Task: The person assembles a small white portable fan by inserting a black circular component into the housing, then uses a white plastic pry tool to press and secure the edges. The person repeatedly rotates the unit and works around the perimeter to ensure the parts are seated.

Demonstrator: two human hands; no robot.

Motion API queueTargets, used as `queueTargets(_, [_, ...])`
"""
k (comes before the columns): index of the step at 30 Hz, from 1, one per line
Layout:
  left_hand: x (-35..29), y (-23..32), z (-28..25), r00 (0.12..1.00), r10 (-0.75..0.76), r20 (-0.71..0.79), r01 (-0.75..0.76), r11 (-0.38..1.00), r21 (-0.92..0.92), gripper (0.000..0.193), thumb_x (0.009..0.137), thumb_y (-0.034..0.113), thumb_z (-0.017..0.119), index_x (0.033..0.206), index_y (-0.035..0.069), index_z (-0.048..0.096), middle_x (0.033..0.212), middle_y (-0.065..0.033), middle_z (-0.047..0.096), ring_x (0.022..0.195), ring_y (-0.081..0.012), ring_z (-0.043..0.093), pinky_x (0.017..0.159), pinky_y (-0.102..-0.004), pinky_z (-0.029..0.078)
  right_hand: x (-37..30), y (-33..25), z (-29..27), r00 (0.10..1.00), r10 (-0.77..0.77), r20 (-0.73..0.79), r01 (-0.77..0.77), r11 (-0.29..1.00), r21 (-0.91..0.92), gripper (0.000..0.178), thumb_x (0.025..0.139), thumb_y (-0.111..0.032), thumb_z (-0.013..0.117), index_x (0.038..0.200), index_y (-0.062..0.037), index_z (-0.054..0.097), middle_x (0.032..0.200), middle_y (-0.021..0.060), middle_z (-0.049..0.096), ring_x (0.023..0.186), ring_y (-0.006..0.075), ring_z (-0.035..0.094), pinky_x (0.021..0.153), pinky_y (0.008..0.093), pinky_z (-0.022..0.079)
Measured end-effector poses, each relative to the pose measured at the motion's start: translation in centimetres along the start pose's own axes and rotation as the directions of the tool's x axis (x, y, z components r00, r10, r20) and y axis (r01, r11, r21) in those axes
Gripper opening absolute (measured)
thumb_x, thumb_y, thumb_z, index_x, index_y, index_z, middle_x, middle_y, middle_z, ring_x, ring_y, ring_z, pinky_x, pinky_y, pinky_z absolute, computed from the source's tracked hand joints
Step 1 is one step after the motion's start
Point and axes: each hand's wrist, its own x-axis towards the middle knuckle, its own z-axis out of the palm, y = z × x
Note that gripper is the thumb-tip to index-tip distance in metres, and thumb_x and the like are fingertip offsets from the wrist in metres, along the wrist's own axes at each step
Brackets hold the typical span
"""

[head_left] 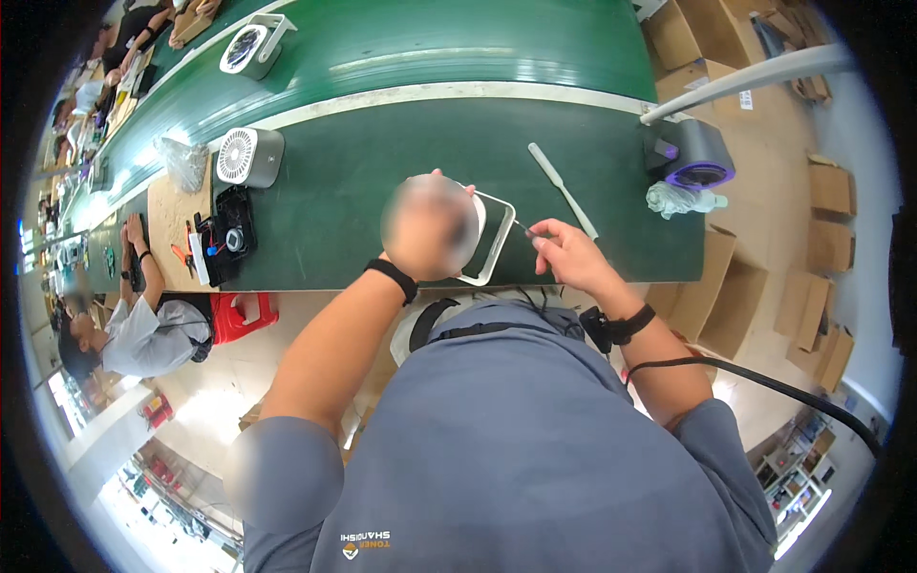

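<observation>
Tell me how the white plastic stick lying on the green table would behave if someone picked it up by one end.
The white plastic stick looks long, thin and flat, so it is probably light and may flex a little if held by one end. Being flat, it should slide rather than roll on the green table. Its slim profile might make it fiddly to pinch off the surface.

Bright even overhead light, glare streak on green belt [430, 48], fisheye rim bending, dark corners.
</observation>
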Motion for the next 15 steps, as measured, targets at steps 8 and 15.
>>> queueTargets(8, [-1.5, 2.5, 2.2, 0.953, -0.301, -0.032, 0.286, 0.930, -0.231, 0.148, 0.053, 0.058, 0.103, 0.174, 0.033, 0.022, 0.175, -0.0278, 0.016, 0.156, -0.0639, 0.016, 0.103, -0.0845, 0.044, -0.5, -0.1, 1.6, 0.941, -0.329, -0.077, 0.249, 0.828, -0.502, 0.025, 0.100, -0.021, 0.067, 0.116, -0.0071, 0.080, 0.096, 0.0207, 0.079, 0.091, 0.0424, 0.076, 0.083, 0.0528, 0.060])
queueTargets(15, [-2.0, 2.5, 3.2, 0.944, -0.330, -0.024, 0.303, 0.892, -0.334, 0.149, 0.054, 0.059, 0.103, 0.175, 0.032, 0.019, 0.177, -0.0258, 0.007, 0.160, -0.0611, 0.005, 0.106, -0.0878, 0.038, 1.5, -0.6, 4.0, 0.928, -0.355, -0.112, 0.216, 0.757, -0.617, 0.023, 0.100, -0.027, 0.065, 0.104, -0.0119, 0.082, 0.092, 0.0203, 0.078, 0.090, 0.0434, 0.075, 0.080, 0.0552, 0.059])
